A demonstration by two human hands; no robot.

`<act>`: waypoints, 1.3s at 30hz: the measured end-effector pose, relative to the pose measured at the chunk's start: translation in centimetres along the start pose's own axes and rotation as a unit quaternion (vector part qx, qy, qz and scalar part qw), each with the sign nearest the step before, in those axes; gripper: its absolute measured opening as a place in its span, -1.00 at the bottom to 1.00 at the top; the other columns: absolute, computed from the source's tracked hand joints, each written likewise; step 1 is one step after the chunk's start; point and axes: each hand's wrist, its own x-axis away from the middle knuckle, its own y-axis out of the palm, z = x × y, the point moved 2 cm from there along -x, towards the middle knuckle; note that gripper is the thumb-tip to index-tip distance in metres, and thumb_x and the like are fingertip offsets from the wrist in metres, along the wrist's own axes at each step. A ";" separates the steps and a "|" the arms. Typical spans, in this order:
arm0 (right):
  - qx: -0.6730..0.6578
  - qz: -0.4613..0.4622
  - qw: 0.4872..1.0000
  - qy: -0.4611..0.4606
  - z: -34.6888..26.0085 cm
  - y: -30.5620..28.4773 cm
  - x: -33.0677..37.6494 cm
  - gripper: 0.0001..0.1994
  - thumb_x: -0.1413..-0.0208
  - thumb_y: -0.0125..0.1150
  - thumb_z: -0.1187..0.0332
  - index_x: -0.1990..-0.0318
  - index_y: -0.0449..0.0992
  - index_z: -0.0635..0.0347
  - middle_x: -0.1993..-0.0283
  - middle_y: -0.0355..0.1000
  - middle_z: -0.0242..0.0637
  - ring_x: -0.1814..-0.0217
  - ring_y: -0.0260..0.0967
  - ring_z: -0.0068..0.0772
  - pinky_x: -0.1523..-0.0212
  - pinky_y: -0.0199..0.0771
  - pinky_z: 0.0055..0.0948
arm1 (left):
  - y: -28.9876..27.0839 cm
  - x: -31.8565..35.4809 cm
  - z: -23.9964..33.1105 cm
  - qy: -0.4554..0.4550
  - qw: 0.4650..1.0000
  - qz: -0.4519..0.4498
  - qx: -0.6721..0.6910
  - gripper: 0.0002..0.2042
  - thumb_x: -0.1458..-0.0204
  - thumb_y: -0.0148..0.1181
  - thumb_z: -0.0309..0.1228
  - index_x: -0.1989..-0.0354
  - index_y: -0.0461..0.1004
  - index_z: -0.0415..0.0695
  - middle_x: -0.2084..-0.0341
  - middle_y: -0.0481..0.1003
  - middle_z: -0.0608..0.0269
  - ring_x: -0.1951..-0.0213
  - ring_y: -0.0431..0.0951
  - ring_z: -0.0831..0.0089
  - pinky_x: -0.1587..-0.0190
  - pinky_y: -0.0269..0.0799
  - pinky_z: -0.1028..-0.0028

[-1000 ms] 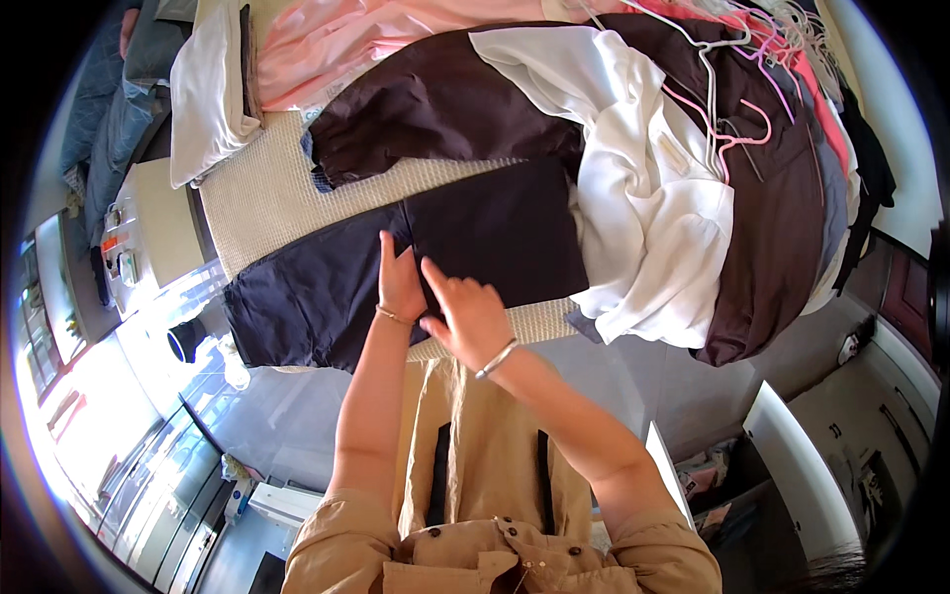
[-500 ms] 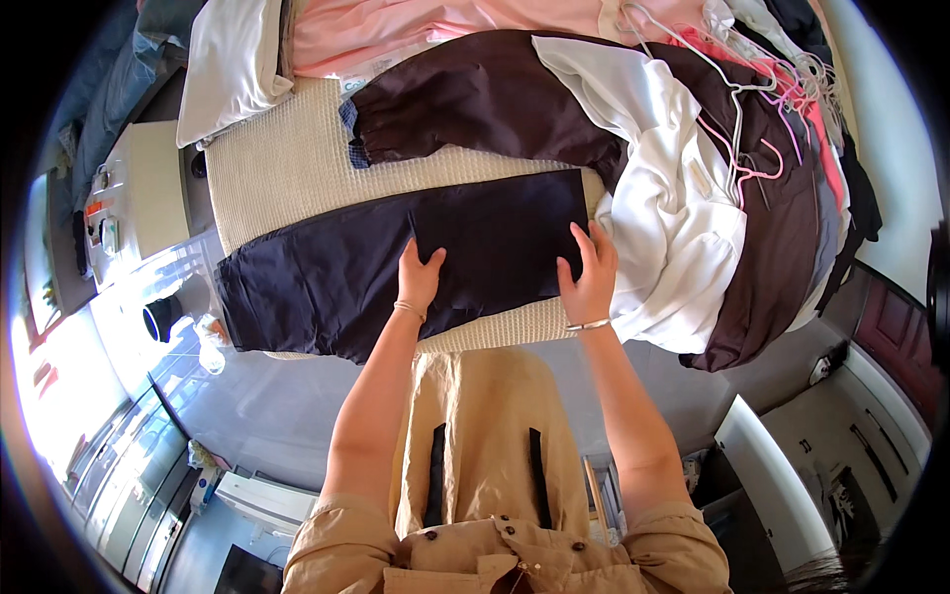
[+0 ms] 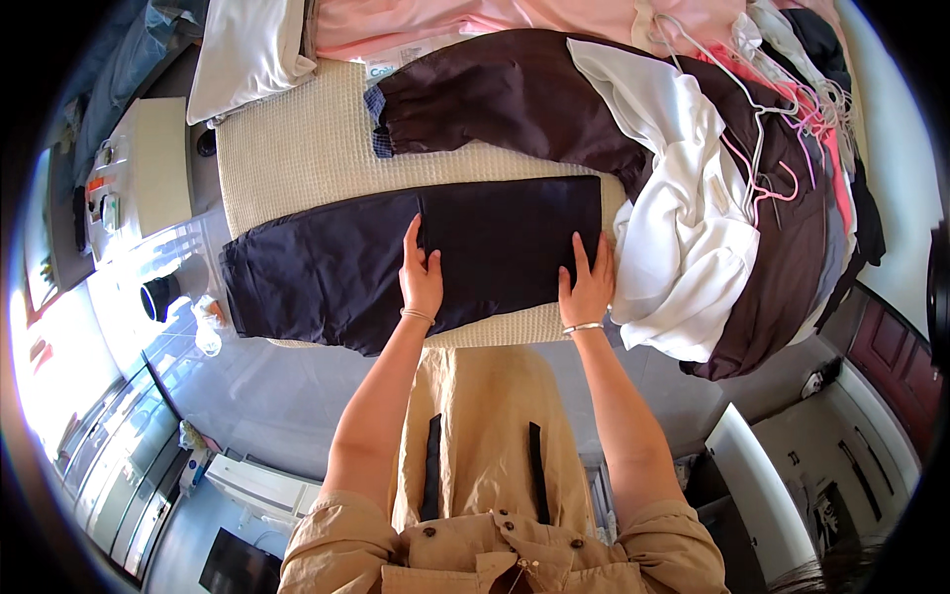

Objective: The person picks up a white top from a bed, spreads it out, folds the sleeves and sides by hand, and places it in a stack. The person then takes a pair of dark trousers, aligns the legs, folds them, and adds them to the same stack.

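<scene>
Cream cover [image 3: 287, 139]: bumpy cloth under the clothes. A thin strip of it shows past the right end of the black garment [image 3: 520, 223]. One second ago, that end touched the white garment [image 3: 678, 188].
Brown garment [image 3: 495, 94]: it bends around the back and right side, just as before.
Black garment: this is what you are touching. It lies on the cream cover, right in front of you. The left part is wrinkly and the right part is flat. Its right edge looks straighter than a second ago.
White garment: crumpled, on top of the brown one, just beside your right hand [image 3: 588, 292].
Pink cloth [image 3: 475, 22]: at the far back.
Hangers [image 3: 777, 188]: in a messy bunch at the far right, some white, some pink.
Left hand [image 3: 423, 277]: on the black garment by its crease. Your fingers point away from you, close together, with your thumb out to the side.
Right hand: it was beside your left hand a second ago. Now it is at the black garment's right end. Your fingers are spread, thumb apart, pinching nothing you can see.
Silver bracelet [image 3: 584, 328]: on your right wrist.
</scene>
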 end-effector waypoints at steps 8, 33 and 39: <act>0.006 -0.018 1.000 -0.001 -0.2 -0.2 -0.1 -0.40 0.03 0.12 0.33 -0.24 0.20 -0.21 -0.34 -0.04 -0.04 -0.32 -0.06 0.12 -0.27 0.00 -0.07 | -0.4 0.4 -0.5 -0.009 0.999 -0.001 -0.040 -0.30 0.01 0.03 -0.64 -0.30 -0.03 0.17 0.70 0.18 0.15 0.68 0.18 0.32 0.51 0.24 0.48; -0.039 0.084 0.991 0.095 1.5 0.8 -2.7 -0.44 0.17 0.26 0.32 -0.05 0.26 0.23 -0.01 0.31 -0.01 -0.08 0.21 0.06 -0.12 0.14 -0.12 | 1.1 0.3 0.0 0.038 0.994 -0.058 -0.085 -0.27 0.02 0.07 -0.56 -0.32 -0.13 0.08 0.62 0.32 0.14 0.55 0.43 0.14 0.45 0.36 0.29; -0.102 0.058 0.981 0.154 2.9 0.9 -3.6 -0.50 0.15 0.26 0.30 0.00 0.28 0.17 0.17 0.39 -0.08 0.14 0.34 -0.01 0.04 0.31 -0.22 | 0.8 -0.1 0.0 0.037 0.995 -0.050 -0.080 -0.25 0.01 0.06 -0.56 -0.33 -0.19 0.07 0.60 0.37 0.12 0.54 0.44 0.10 0.45 0.37 0.25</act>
